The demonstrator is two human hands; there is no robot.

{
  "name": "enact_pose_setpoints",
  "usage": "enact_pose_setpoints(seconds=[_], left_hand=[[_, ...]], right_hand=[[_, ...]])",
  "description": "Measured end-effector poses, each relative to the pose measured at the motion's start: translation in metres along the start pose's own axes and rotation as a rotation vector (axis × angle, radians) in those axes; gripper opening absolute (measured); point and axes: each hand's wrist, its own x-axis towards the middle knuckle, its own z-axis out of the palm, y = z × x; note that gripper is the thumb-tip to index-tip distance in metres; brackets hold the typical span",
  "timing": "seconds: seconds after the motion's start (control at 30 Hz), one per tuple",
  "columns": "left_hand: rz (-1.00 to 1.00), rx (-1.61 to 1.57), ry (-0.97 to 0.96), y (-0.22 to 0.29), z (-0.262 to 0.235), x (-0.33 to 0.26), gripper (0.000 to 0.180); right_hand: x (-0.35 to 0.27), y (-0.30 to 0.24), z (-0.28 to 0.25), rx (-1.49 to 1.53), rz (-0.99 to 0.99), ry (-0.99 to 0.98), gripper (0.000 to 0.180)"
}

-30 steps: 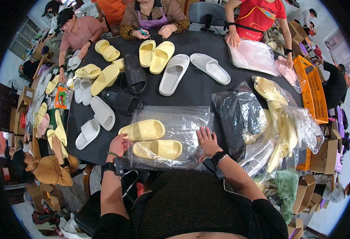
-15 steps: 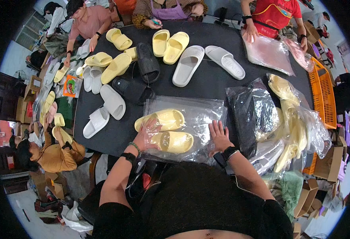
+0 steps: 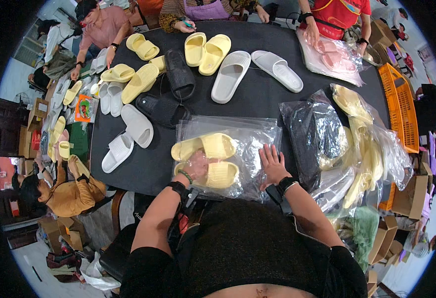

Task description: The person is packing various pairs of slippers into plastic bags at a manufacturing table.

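Pressing left hand (image 3: 196,166), right hand (image 3: 272,164) flat on bag (image 3: 250,144).

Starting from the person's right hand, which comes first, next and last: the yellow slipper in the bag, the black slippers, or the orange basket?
From the right hand in the head view:
1. Yellow slipper in the bag, just to its left, under the clear plastic.
2. Black slippers, farther up the table on the left.
3. Orange basket, at the table's far right edge.
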Motion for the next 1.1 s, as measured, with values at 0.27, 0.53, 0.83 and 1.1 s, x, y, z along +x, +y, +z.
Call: enact_pose_setpoints(seconds=[0.27,0.53,0.83,1.1], left_hand=[[-0.45,0.339,0.4,-0.049,-0.093,-0.104,0.046],[-0.383,0.578,0.896,0.054,-0.152,-0.115,0.053],[-0.065,0.369,0.671,0.15,-0.062,-0.006,0.046],[-0.234,0.175,0.145,0.121,0.007,0.012,0.081]], right_hand=[[-0.003,0.007,0.003,0.045,0.007,0.037,0.156],[0.001,0.007,0.007,0.029,-0.033,0.036,0.16],[-0.003,-0.002,-0.008,0.009,0.017,-0.072,0.146],[0.0,0.002,0.003,-0.051,0.002,0.039,0.145]])
